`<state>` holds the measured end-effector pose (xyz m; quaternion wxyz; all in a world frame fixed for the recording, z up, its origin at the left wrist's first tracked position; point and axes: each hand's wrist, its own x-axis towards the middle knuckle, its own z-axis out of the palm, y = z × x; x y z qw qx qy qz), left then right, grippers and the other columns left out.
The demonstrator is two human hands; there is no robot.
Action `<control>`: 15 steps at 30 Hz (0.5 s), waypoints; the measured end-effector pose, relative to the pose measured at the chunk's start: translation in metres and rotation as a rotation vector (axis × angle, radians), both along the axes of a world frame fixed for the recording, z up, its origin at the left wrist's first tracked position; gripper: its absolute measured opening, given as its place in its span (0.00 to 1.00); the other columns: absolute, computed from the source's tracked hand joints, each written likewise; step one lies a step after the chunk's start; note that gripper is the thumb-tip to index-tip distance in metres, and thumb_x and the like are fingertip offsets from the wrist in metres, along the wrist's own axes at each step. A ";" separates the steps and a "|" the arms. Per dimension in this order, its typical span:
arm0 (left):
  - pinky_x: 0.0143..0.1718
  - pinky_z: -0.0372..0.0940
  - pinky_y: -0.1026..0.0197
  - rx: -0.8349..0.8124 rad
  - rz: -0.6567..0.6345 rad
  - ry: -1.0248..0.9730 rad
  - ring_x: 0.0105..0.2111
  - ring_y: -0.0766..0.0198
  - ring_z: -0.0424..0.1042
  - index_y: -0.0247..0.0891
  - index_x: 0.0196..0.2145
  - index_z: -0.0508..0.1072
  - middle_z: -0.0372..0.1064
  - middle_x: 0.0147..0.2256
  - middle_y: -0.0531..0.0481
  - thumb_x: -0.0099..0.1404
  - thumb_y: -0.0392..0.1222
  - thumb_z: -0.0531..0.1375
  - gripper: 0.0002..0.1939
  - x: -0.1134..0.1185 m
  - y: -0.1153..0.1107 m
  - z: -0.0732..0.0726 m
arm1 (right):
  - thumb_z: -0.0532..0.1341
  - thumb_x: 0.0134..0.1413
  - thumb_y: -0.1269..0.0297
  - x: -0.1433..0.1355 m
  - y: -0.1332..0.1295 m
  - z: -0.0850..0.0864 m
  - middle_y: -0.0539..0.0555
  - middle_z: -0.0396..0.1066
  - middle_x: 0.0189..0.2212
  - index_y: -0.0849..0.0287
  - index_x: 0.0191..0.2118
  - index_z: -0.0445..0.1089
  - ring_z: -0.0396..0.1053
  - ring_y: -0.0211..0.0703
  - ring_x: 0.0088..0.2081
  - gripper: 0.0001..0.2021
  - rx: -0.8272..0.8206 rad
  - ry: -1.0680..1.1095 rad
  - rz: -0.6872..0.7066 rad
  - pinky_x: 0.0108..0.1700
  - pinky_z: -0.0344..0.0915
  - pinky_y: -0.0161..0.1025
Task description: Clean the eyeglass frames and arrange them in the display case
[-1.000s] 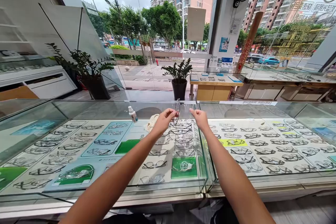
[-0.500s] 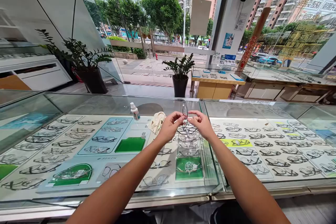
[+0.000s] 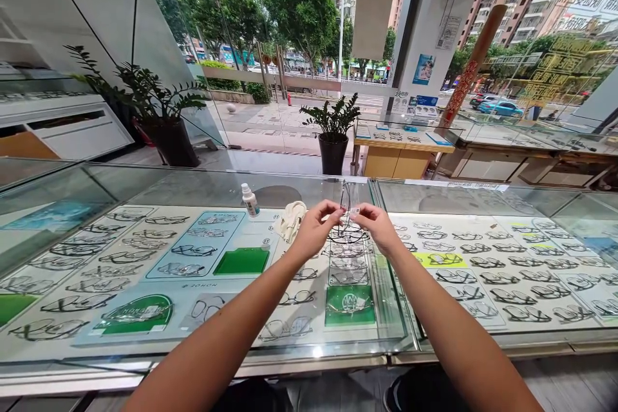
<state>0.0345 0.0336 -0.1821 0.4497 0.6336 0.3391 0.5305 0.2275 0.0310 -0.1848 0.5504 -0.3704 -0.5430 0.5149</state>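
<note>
Above the glass counter, my left hand (image 3: 316, 226) pinches a pair of thin dark-framed eyeglasses (image 3: 346, 198), held on edge. My right hand (image 3: 380, 226) is closed at the fingertips on a small white tag (image 3: 355, 211) beside the frame. Whether the tag is attached to the eyeglasses is too small to tell. Just left of my left hand lies a crumpled cream cloth (image 3: 291, 221) on the counter top. A white bottle (image 3: 250, 200) with a printed label stands upright farther left.
The glass display counter (image 3: 212, 175) runs across the front, with rows of eyeglasses (image 3: 193, 250) and green display cards (image 3: 241, 261) under its glass. Beyond it are a potted plant (image 3: 333, 153), a wooden display table (image 3: 396, 164) and a large window onto the street.
My right fingers have closed together and drawn slightly right, with the small white tag now showing between them. The eyeglasses have turned a little in my left hand. The view has shifted slightly.
</note>
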 end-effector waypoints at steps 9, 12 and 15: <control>0.44 0.73 0.55 -0.002 0.034 0.066 0.45 0.55 0.76 0.40 0.40 0.76 0.79 0.43 0.45 0.67 0.61 0.66 0.20 -0.006 0.005 -0.001 | 0.74 0.48 0.55 0.006 0.003 0.002 0.51 0.77 0.30 0.55 0.31 0.76 0.68 0.43 0.33 0.11 0.044 0.014 -0.099 0.39 0.64 0.40; 0.45 0.71 0.55 0.019 0.055 0.119 0.44 0.55 0.76 0.40 0.40 0.77 0.80 0.43 0.44 0.69 0.60 0.65 0.19 -0.010 0.007 0.000 | 0.74 0.47 0.58 0.013 0.008 0.003 0.50 0.77 0.29 0.55 0.35 0.76 0.69 0.42 0.32 0.12 0.044 0.070 -0.134 0.38 0.63 0.39; 0.47 0.70 0.54 0.027 0.053 0.162 0.45 0.55 0.75 0.40 0.41 0.77 0.79 0.44 0.44 0.69 0.59 0.64 0.19 -0.013 0.010 0.000 | 0.75 0.43 0.60 0.024 0.013 0.005 0.49 0.77 0.30 0.55 0.38 0.75 0.69 0.41 0.32 0.15 0.028 0.140 -0.177 0.37 0.62 0.38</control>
